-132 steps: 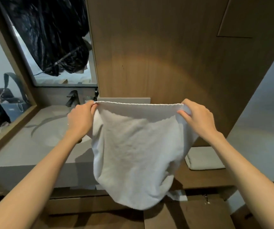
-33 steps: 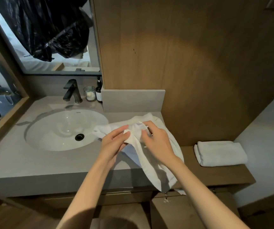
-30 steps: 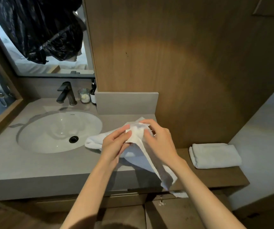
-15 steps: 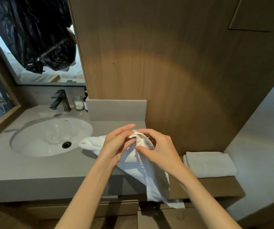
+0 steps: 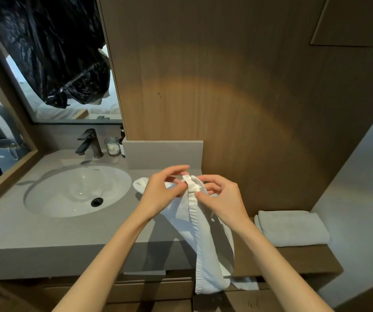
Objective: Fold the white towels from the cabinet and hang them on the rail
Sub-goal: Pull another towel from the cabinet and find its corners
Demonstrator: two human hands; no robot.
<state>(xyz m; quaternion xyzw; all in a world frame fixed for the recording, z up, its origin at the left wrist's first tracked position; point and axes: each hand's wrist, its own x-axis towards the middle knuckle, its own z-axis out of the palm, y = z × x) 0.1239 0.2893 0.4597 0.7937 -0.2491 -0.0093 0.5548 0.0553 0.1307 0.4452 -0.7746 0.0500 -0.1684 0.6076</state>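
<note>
White towel (image 5: 212, 248) partly behind left hand (image 5: 158, 194)

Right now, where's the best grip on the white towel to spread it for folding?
The ribbed hem of the white towel, near the bunched top corner that the left hand and right hand pinch. Come from both sides, probably: the hem runs straight down as a thick ridge, while the rest hangs limp off the counter.
</note>
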